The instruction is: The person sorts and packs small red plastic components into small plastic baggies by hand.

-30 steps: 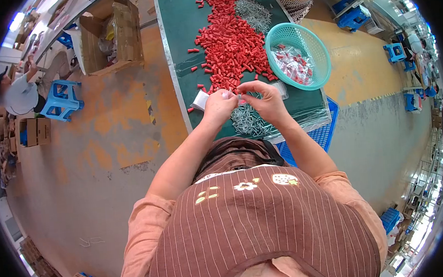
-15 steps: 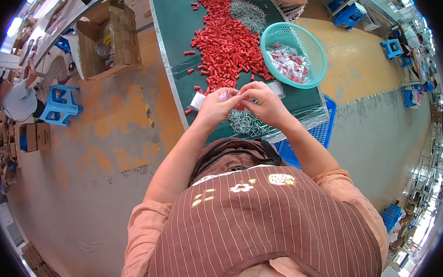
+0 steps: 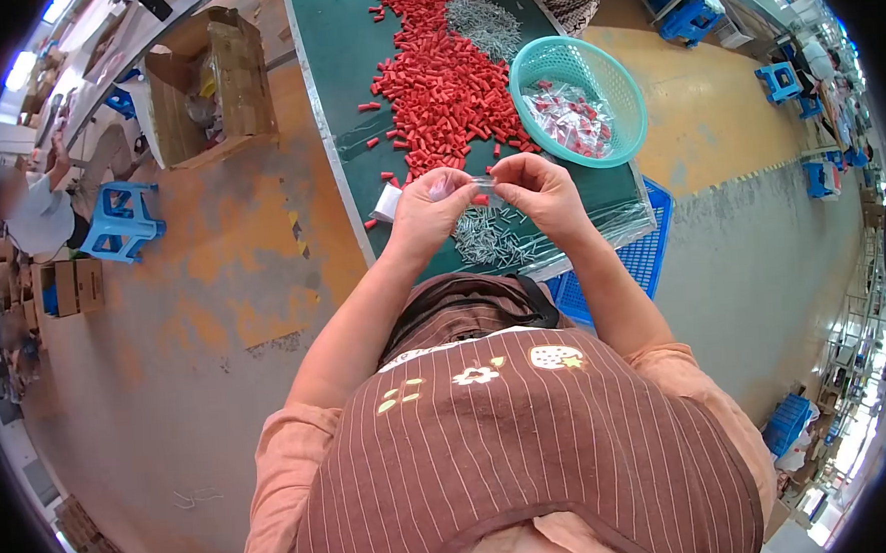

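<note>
left hand (image 3: 428, 215), right hand (image 3: 547, 199) both pinching clear bag (image 3: 482, 184); metal screws (image 3: 486, 242) heaped near.

A clear plastic bag (image 3: 485, 185) is held up at its left and right ends, its film spanning sideways, thin and shiny. One short red piece (image 3: 480, 200) shows at its near side; whether it sits inside cannot be told. Loose red pieces (image 3: 446, 96), small and tube-like, lie in a long heap on the far side, with several strays to the left. Grey screws (image 3: 488, 240), slim and pointing in mixed directions, lie heaped on the near side, below the bag.
</note>
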The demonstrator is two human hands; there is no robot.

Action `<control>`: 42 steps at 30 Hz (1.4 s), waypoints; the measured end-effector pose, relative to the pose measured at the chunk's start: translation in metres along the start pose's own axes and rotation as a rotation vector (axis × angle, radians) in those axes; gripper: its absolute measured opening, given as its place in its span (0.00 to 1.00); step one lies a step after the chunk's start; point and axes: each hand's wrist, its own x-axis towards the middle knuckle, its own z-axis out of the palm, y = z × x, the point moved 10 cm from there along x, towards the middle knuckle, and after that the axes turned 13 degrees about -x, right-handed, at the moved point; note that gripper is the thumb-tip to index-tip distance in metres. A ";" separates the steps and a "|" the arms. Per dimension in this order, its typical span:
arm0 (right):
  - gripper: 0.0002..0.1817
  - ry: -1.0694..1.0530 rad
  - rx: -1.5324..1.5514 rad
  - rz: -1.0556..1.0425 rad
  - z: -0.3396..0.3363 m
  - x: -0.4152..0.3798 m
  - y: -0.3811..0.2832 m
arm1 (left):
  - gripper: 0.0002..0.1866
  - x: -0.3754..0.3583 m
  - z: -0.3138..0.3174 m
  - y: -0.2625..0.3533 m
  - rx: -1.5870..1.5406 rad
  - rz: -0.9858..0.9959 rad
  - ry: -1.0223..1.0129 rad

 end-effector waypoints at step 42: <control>0.12 0.381 -0.421 0.163 -0.136 -0.095 -0.006 | 0.06 -0.006 0.061 -0.040 -0.351 -0.368 -0.176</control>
